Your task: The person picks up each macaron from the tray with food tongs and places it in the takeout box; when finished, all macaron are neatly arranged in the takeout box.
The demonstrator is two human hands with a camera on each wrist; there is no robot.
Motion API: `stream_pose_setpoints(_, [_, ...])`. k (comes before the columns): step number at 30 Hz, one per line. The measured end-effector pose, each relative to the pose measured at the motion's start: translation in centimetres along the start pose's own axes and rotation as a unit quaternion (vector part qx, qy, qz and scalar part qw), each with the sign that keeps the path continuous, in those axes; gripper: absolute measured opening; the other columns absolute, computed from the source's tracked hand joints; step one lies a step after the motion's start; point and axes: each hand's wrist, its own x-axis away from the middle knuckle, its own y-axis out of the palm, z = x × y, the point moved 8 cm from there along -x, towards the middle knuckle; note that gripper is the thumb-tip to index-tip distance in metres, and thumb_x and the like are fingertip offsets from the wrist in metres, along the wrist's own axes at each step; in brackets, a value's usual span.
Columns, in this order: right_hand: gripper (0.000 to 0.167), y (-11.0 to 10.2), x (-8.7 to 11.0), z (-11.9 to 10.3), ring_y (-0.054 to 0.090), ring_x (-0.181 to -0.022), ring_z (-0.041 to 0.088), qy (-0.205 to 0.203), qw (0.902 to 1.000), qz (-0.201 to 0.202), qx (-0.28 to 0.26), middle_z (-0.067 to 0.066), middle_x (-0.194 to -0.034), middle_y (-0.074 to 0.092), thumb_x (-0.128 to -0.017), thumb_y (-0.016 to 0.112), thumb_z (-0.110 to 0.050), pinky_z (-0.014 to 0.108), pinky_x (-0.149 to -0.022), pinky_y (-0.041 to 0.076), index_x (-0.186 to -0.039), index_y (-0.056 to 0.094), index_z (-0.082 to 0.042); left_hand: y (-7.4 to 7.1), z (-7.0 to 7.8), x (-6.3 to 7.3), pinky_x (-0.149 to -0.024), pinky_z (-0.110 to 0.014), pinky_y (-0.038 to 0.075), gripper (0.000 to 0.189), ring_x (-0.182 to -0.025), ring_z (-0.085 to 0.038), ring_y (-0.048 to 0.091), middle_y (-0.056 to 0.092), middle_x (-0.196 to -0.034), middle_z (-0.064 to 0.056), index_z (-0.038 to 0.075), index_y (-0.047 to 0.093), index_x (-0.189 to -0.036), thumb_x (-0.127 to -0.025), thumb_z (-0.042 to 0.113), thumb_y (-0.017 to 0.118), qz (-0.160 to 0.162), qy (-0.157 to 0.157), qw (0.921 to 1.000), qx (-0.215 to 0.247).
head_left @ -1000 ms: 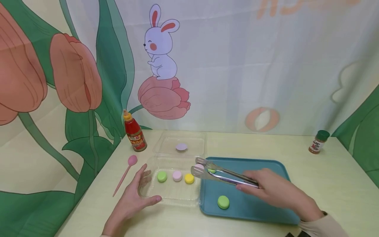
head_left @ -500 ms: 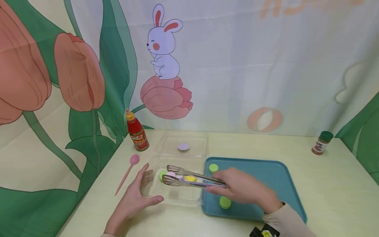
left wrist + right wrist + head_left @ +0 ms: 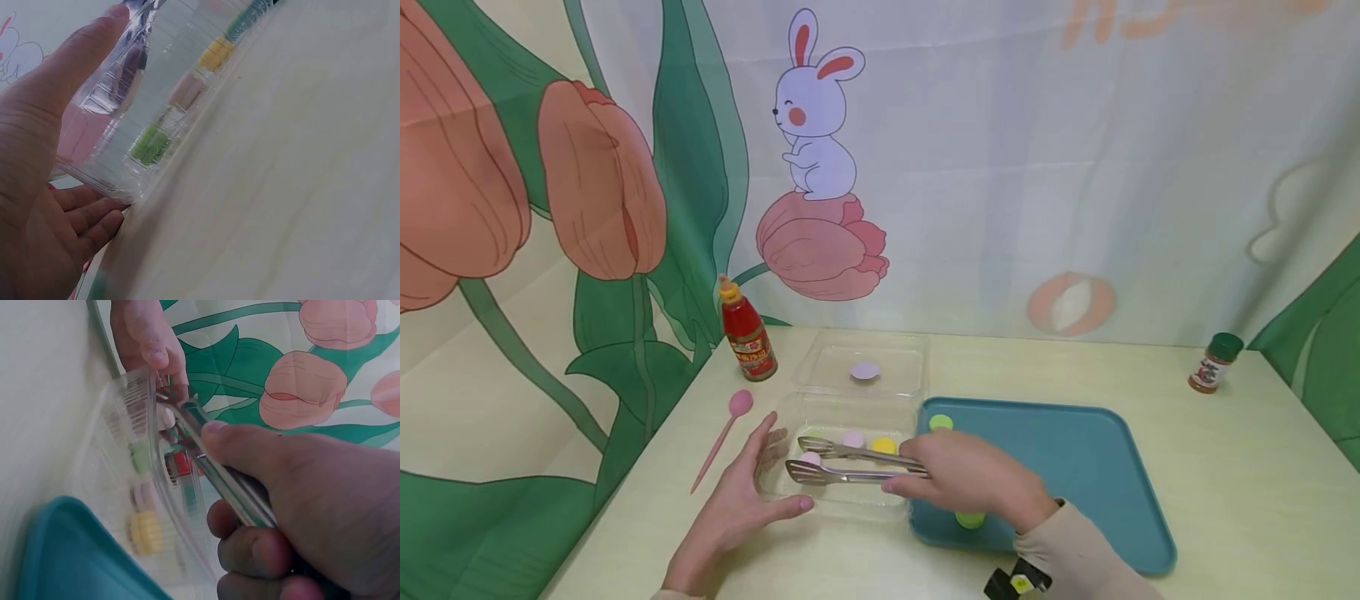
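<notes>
In the head view, my right hand grips a pair of metal tongs over the clear plastic box. A pale pink macaron sits between the tongs' ends, low over the left part of the box. Inside lie another pink macaron, a yellow macaron and a green macaron, mostly covered by the tongs in the head view. My left hand holds the box's left end, thumb at the front and fingers at the outer side.
The box's lid lies folded back, with a lilac oval on it. Right of the box is a blue tray with green macarons. A pink spoon and red sauce bottle stay left; a spice jar stands far right.
My right hand has moved left from over the tray, carrying the pink macaron in the tongs to the box's left part and lower. My left hand has stayed at the box.
</notes>
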Motion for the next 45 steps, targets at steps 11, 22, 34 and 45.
stream_pose_setpoints(11, [0.038, 0.8, -2.0, -1.6, 0.044, -0.056, 0.007, 0.031, 0.9992, -0.012, 0.024, -0.008, -0.067, 0.047, -0.11, 0.072, -0.045, 0.027, -0.054, 0.038, -0.083, 0.064, -0.019, -0.1, -0.1, 0.0, -0.132, -0.07, 0.028, 0.133, -0.162, -0.039, 0.042, 0.044, -0.176, -0.013, 0.025, 0.018, -0.179, -0.078, 0.046, 0.103, -0.001, -0.008, 0.9999, -0.009])
stream_pose_setpoints(22, [0.038, 1.2, -2.2, -2.3, 0.048, -0.056, 0.008, 0.034, 0.9976, 0.0, 0.06, -0.006, -0.067, 0.052, -0.107, 0.075, -0.047, 0.03, -0.053, 0.042, -0.084, 0.064, -0.019, -0.2, -0.2, 0.0, -0.133, -0.071, 0.024, 0.135, -0.165, -0.041, 0.035, 0.042, -0.177, -0.013, 0.025, 0.018, -0.179, -0.077, 0.048, 0.103, 0.0, -0.012, 0.9999, -0.011])
stream_pose_setpoints(34, [0.037, 0.8, -1.4, -1.6, 0.044, -0.055, 0.007, 0.048, 0.9974, 0.017, 0.05, -0.007, -0.067, 0.05, -0.107, 0.075, -0.048, 0.028, -0.049, 0.035, -0.086, 0.064, -0.019, -0.1, -0.2, 0.0, -0.133, -0.07, 0.026, 0.131, -0.164, -0.039, 0.039, 0.043, -0.176, -0.013, 0.025, 0.018, -0.179, -0.079, 0.045, 0.102, 0.002, 0.001, 1.0, -0.008])
stream_pose_setpoints(45, [0.045, -0.9, 1.3, 0.6, 0.041, -0.055, 0.005, 0.048, 0.9952, 0.085, 0.008, -0.01, -0.068, 0.049, -0.102, 0.074, -0.063, 0.027, -0.051, 0.033, -0.091, 0.059, -0.022, -0.1, -0.2, 0.0, -0.133, -0.07, 0.026, 0.133, -0.165, -0.041, 0.036, 0.043, -0.176, -0.013, 0.026, 0.018, -0.179, -0.078, 0.048, 0.102, 0.004, -0.012, 0.9997, -0.022])
